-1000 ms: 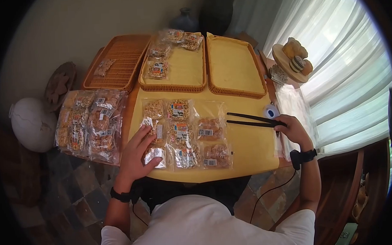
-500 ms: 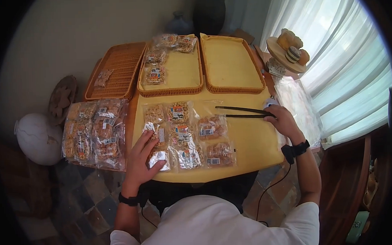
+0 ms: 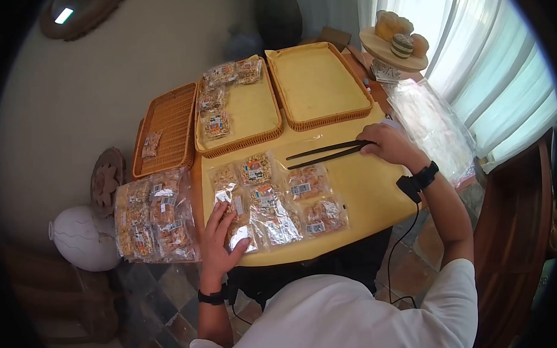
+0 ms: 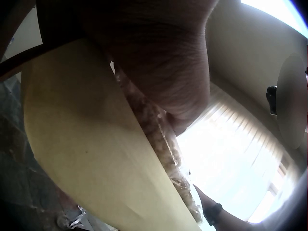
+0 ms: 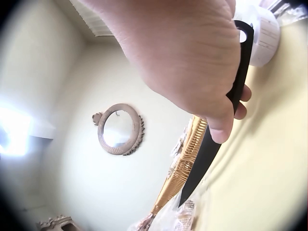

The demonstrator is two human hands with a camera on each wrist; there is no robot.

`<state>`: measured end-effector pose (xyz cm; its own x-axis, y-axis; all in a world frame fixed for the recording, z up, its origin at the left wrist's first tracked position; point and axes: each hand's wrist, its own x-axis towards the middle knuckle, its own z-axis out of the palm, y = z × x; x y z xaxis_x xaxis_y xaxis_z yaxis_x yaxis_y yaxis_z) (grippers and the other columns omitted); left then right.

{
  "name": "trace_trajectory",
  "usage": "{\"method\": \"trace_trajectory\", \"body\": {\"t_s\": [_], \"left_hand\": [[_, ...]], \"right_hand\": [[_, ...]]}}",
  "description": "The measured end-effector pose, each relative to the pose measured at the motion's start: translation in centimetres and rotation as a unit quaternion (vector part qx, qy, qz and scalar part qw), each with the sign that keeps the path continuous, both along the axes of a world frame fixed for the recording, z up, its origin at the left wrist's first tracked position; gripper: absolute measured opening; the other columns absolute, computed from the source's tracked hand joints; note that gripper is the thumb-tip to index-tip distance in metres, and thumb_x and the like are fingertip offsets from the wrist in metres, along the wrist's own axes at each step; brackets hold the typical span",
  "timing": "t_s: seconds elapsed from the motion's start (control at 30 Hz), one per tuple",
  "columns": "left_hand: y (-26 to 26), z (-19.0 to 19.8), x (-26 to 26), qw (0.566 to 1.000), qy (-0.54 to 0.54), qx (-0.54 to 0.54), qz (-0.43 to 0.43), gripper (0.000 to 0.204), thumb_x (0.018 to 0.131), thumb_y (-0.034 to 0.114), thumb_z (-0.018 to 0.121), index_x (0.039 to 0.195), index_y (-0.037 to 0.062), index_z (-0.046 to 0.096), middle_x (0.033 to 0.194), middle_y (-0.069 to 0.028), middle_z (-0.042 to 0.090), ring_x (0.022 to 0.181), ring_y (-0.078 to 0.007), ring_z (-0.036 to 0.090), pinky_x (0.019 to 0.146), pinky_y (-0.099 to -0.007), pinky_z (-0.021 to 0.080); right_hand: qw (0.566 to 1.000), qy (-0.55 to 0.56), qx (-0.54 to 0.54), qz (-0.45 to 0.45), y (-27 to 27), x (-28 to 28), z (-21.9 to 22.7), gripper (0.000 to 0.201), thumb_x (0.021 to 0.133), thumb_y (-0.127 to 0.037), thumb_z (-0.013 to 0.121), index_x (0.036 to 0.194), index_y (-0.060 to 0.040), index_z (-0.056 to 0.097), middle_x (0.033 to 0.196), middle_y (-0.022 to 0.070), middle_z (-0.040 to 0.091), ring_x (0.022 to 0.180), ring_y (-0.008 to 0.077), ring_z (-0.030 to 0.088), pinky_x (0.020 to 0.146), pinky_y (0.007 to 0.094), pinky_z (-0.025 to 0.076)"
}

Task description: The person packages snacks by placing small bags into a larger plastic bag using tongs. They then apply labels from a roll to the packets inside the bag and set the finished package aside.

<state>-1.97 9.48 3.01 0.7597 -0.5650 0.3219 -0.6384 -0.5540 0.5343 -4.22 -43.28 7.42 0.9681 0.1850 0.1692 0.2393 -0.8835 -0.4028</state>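
Observation:
My left hand (image 3: 221, 245) rests on the left column of clear bags of snack pieces (image 3: 225, 181), fingers mostly straight. In the left wrist view, the underside of that hand (image 4: 163, 62) lies over a clear bag (image 4: 166, 144). My right hand (image 3: 388, 144) holds black tongs (image 3: 327, 154) by the rear end, thumb along the side. The tongs' arms stand a little apart and point left, their tips near the upper edge of the right bags (image 3: 307, 182). In the right wrist view, the black tongs (image 5: 204, 156) extend from under the thumb, with nothing seen between them.
Two paper-lined wicker trays stand behind, one (image 3: 282, 126) with several bags, the other (image 3: 372, 106) bare. A third wicker tray (image 3: 174, 128) holds one small bag. Stacked bags (image 3: 154, 215) lie left. Flat clear plastic (image 3: 433, 129) lies right, near a white roll (image 5: 264, 38).
My right hand has moved the tongs leftward, towards the upper edge of the right bags. The left hand stays on the left bags. The head view has turned and shifted.

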Motion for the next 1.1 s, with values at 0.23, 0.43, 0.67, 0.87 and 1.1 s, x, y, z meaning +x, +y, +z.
{"method": "trace_trajectory", "body": {"t_s": [0.23, 0.43, 0.67, 0.87, 1.1], "left_hand": [[-0.1, 0.1, -0.1, 1.0, 0.002, 0.003, 0.006, 0.066, 0.091, 0.041, 0.082, 0.143, 0.003, 0.066, 0.16, -0.0221, 0.055, 0.153, -0.0443, 0.049, 0.124, -0.0515, 0.041], [-0.1, 0.3, -0.1, 1.0, 0.017, 0.0, 0.005, 0.066, 0.094, 0.044, 0.079, 0.145, 0.0035, 0.065, 0.163, -0.0211, 0.053, 0.155, -0.0426, 0.046, 0.126, -0.0509, 0.039], [0.6, 0.5, -0.1, 1.0, -0.003, -0.015, 0.003, 0.066, 0.089, 0.039, 0.085, 0.144, 0.0059, 0.066, 0.16, -0.0193, 0.055, 0.152, -0.0414, 0.049, 0.123, -0.0498, 0.043], [1.2, -0.2, 0.0, 0.999, -0.009, -0.041, -0.005, 0.072, 0.089, 0.043, 0.084, 0.147, 0.0065, 0.063, 0.161, -0.0189, 0.054, 0.152, -0.0399, 0.05, 0.122, -0.0497, 0.044], [1.9, -0.4, 0.1, 0.997, -0.016, -0.068, -0.02, 0.077, 0.089, 0.048, 0.083, 0.15, 0.0061, 0.061, 0.164, -0.0209, 0.05, 0.153, -0.0425, 0.047, 0.122, -0.0521, 0.043]], "right_hand": [[1.0, -0.022, -0.009, -0.008, 0.3, 0.3, 0.2, 0.031, 0.09, -0.02, 0.081, 0.114, -0.0007, 0.076, 0.107, 0.0157, 0.074, 0.107, 0.0397, 0.069, 0.095, 0.0497, 0.053], [0.998, -0.057, -0.037, 0.008, 0.6, -0.6, 0.4, 0.03, 0.09, -0.02, 0.08, 0.113, -0.0017, 0.075, 0.101, 0.0151, 0.071, 0.103, 0.0387, 0.068, 0.094, 0.0487, 0.052], [0.994, -0.092, -0.064, -0.014, -2.3, -2.5, 2.6, 0.027, 0.087, -0.013, 0.08, 0.108, 0.0019, 0.072, 0.097, 0.018, 0.07, 0.098, 0.0418, 0.067, 0.089, 0.0496, 0.053], [0.983, 0.091, -0.122, -0.098, -4.3, -4.2, 9.5, 0.025, 0.09, -0.01, 0.079, 0.109, 0.0033, 0.069, 0.093, 0.0173, 0.071, 0.086, 0.0367, 0.07, 0.079, 0.0452, 0.054], [0.972, 0.188, 0.123, -0.068, 9.5, 7.2, 12.1, 0.018, 0.108, -0.02, 0.065, 0.105, -0.0024, 0.066, 0.082, 0.0031, 0.067, 0.066, 0.0095, 0.061, 0.061, 0.0278, 0.05]]}}
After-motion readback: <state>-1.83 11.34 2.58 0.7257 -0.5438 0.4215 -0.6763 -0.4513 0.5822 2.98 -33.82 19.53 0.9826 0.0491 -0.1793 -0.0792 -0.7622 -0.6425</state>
